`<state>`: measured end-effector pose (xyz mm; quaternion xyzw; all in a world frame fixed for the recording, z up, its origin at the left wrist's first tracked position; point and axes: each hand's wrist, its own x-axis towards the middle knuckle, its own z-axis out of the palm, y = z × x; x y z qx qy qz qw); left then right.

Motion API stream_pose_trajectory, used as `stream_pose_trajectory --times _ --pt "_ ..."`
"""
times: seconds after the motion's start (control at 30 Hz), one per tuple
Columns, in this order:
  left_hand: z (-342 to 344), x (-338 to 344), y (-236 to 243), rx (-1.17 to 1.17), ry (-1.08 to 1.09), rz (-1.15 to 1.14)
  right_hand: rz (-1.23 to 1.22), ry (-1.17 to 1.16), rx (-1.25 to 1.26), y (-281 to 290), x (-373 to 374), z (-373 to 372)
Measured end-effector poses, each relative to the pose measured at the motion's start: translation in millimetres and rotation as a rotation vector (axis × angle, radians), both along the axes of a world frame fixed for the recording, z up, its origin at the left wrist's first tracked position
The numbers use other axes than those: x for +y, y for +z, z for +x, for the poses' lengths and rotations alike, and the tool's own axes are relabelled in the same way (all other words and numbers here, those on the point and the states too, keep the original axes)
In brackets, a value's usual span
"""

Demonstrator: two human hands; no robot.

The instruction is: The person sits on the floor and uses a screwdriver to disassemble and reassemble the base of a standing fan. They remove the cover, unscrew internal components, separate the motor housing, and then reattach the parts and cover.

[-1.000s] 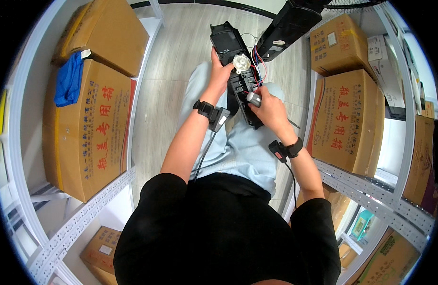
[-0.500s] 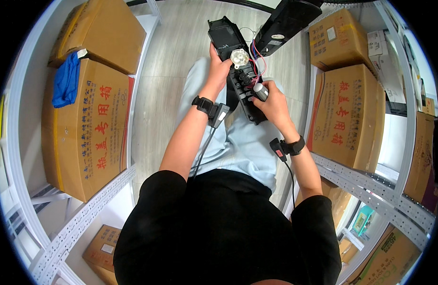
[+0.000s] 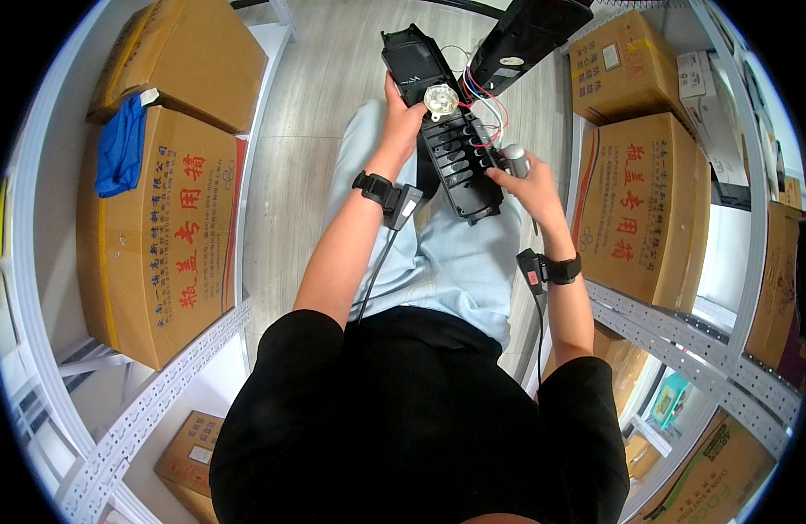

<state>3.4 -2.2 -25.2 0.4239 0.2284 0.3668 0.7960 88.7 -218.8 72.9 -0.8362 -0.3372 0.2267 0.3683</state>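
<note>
A long black plastic casing (image 3: 469, 199) lies across my lap, its open inside showing a row of dark slots. My left hand (image 3: 401, 122) grips the casing's left side, thumb beside a round clear-and-silver part (image 3: 440, 102). In my right hand (image 3: 534, 189) is a screwdriver with a grey cylindrical handle (image 3: 515, 159); a thin dark shaft shows below the hand. The right thumb reaches to the casing's right edge. Red, blue and white wires (image 3: 483, 94) run from the casing to a tall black unit (image 3: 521, 44) beyond it.
Shelving with large cardboard boxes stands on both sides, a left box (image 3: 172, 236) and a right box (image 3: 639, 210) among them. A blue cloth (image 3: 121, 150) hangs over the left boxes. Pale wood-look floor (image 3: 289, 175) lies between. Cables trail from both wrist devices, the left one (image 3: 387, 194) included.
My right hand has moved right, off the slots to the casing's right edge, carrying the screwdriver. The casing's inside is now more exposed, and the wires have shifted right. My left hand keeps its grip.
</note>
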Motion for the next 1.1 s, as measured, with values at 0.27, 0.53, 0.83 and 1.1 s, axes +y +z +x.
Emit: stream_pose_trajectory --times 0.27,0.53,0.83,1.1 --pt "-0.5 -1.0 3.6 -0.008 0.003 0.033 -0.015 -0.099 0.257 -5.6 -17.8 23.8" --pt "-0.7 0.3 2.1 -0.029 -0.004 0.028 0.014 -0.118 0.28 -11.8 -16.0 24.1" --pt "-0.4 -0.3 2.8 -0.027 0.0 0.027 0.052 -0.082 0.243 -0.8 -22.8 28.1" --pt "-1.5 -0.4 4.7 -0.029 -0.005 0.0 -0.082 0.046 -0.187 19.4 -25.9 37.2"
